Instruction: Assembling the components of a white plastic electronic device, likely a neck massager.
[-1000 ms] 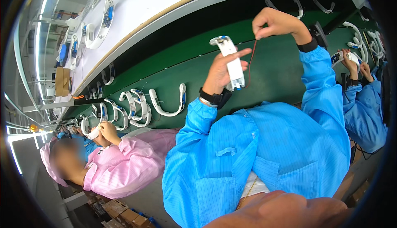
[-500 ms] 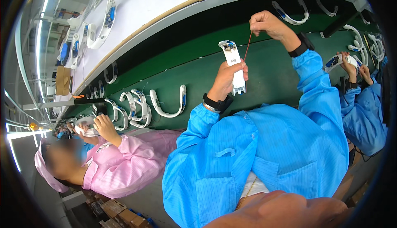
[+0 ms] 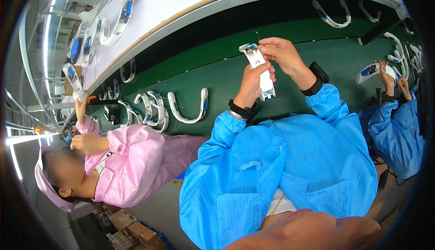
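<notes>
My left hand (image 3: 252, 83) is closed around a white plastic device housing (image 3: 256, 59), held at a slant over the green bench. Small blue and dark electronic parts show at the housing's far end, and a bluish part shows at its near end. My right hand (image 3: 282, 54) is beside the far end, with thumb and fingers pinched together on a thin wire. The wire's loose end (image 3: 258, 36) sticks up past the fingertips. Most of the wire is hidden by my fingers, and I cannot tell whether they touch the housing.
Several white U-shaped housings (image 3: 189, 121) lie on the green bench (image 3: 217, 87) to the left, with more at the right. A white shelf (image 3: 181, 1) runs above the far side, carrying similar pieces. A person in pink (image 3: 140, 159) works at left, another in blue (image 3: 394, 127) at right.
My right hand has come down from high above to the housing's far end; the red wire is no longer stretched out. The person in pink has reached toward the shelf with a white piece.
</notes>
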